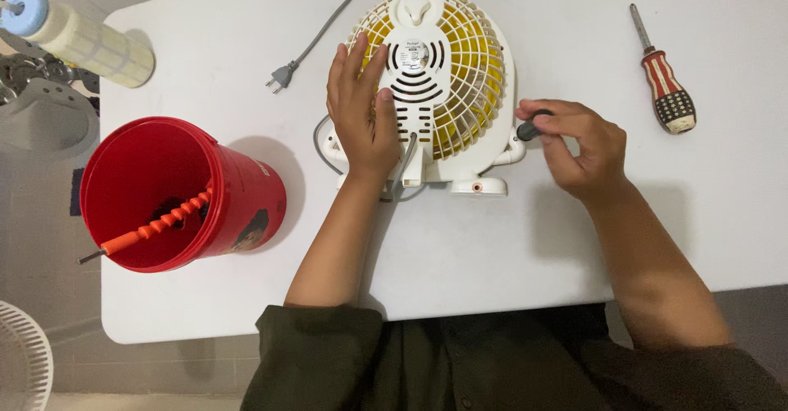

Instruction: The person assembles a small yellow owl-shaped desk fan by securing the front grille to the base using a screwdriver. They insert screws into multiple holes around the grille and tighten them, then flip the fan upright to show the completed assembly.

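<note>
Your left hand [361,107] lies flat, fingers spread, on the back grille of the small white desk fan [427,91], which rests face down mid-table [492,247] with yellow blades showing through. Your right hand [579,144] has its fingers pinched on a dark screwdriver handle [533,125] at the fan's lower right edge. The fan looks light and its plastic grille thin and springy, so press on the solid motor housing, not the ribs.
</note>
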